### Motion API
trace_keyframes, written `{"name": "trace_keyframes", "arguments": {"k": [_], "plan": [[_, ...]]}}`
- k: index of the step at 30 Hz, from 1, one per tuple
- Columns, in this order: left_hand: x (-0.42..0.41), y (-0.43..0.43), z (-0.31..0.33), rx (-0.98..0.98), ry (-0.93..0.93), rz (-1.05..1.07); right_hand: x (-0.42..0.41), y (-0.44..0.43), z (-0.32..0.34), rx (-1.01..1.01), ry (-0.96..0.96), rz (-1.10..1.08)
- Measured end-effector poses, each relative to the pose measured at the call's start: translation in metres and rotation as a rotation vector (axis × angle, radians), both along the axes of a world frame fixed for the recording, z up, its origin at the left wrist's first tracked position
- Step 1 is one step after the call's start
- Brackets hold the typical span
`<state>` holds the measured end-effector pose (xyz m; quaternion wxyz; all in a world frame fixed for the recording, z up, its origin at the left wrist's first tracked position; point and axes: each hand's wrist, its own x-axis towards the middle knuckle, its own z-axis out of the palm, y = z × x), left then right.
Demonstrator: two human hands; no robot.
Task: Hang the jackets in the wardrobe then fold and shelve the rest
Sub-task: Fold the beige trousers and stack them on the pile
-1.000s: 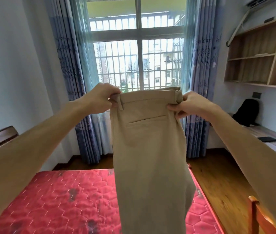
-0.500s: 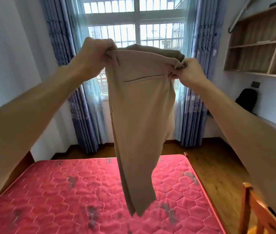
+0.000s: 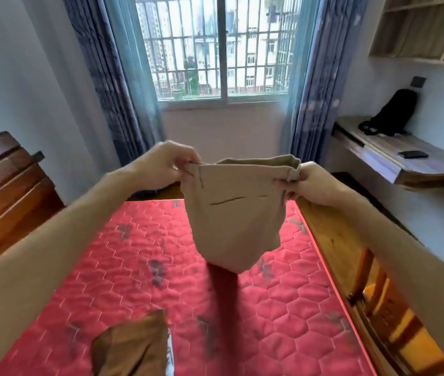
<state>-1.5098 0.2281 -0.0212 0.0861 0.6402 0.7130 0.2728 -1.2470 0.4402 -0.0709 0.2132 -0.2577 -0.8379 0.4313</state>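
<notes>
- Left hand (image 3: 165, 165): thumb and fingers pinch the left end of the waistband of the tan trousers (image 3: 231, 213)
- Right hand (image 3: 309, 184): fingers curled round the right end of the same waistband, where the cloth is folded over
- Trousers hang in the air between the two hands, waistband uppermost, a slit pocket facing the person
- Their lower part is blurred; how the legs hang, and whether the end touches the bed, cannot be told
- Below them: red quilted mattress (image 3: 101, 267) with dark stains, in a wooden bed frame (image 3: 332, 240)
- A brown garment (image 3: 134, 346) lies crumpled on the near edge of the mattress, well apart from the trousers
- Wooden board (image 3: 3, 191) at the bed's left end, against the wall
- Wooden chair (image 3: 378, 299) just beside the frame on the right, blurred
- Table (image 3: 378, 147) on the right wall carries a black bag (image 3: 391, 112), leaning on the wall, and a dark phone (image 3: 412, 154) lying flat, apart from the bag
- Wooden wall shelf (image 3: 419, 28) above the table
- Barred window (image 3: 215, 44) on the far wall, between blue curtains (image 3: 109, 71)
</notes>
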Motion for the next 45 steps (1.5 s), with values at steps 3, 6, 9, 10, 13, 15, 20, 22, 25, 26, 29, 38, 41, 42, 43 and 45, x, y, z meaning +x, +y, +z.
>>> {"name": "trace_keyframes", "arguments": {"k": [3, 6, 9, 10, 13, 15, 20, 22, 25, 26, 29, 38, 41, 42, 43, 45], "plan": [[0.022, -0.034, -0.088, -0.316, -0.308, -0.127, 0.034, -0.03, -0.082, -0.149, -0.163, 0.071], [0.052, -0.07, -0.192, -0.496, -0.562, -0.122, 0.068, -0.066, -0.174, -0.247, -0.436, 0.173], [0.078, -0.102, -0.301, -0.632, -0.71, 0.0, 0.093, -0.107, -0.253, -0.328, -0.627, 0.209], [0.087, -0.112, -0.333, -0.676, -0.754, 0.043, 0.099, -0.119, -0.276, -0.345, -0.68, 0.208], [0.11, -0.14, -0.417, -0.748, -0.924, 0.164, 0.112, -0.146, -0.342, -0.444, -0.786, 0.171], [0.122, -0.15, -0.465, -0.747, -0.993, 0.261, 0.115, -0.154, -0.388, -0.487, -0.832, 0.115], [0.136, -0.155, -0.572, -0.634, -1.09, 0.527, 0.103, -0.152, -0.499, -0.464, -0.867, 0.035], [0.134, -0.145, -0.609, -0.573, -1.12, 0.631, 0.091, -0.146, -0.54, -0.467, -0.842, -0.03], [0.13, -0.12, -0.667, -0.46, -1.149, 0.763, 0.071, -0.134, -0.598, -0.481, -0.772, -0.167], [0.128, -0.111, -0.686, -0.422, -1.137, 0.802, 0.065, -0.129, -0.619, -0.503, -0.752, -0.211], [0.126, -0.09, -0.736, -0.454, -1.152, 0.895, 0.053, -0.119, -0.677, -0.633, -0.697, -0.31], [0.174, -0.129, -0.77, -0.508, -1.26, 1.001, 0.113, -0.142, -0.702, -1.206, -0.7, -0.171], [0.186, -0.137, -0.76, -0.53, -1.253, 0.93, 0.126, -0.158, -0.692, -1.136, -0.738, -0.135], [0.19, -0.139, -0.755, -0.518, -1.278, 0.906, 0.127, -0.16, -0.69, -1.122, -0.721, -0.145], [0.192, -0.141, -0.748, -0.506, -1.295, 0.891, 0.127, -0.161, -0.688, -1.106, -0.694, -0.159], [0.193, -0.148, -0.74, -0.471, -1.331, 0.912, 0.128, -0.161, -0.686, -1.056, -0.621, -0.236]]}}
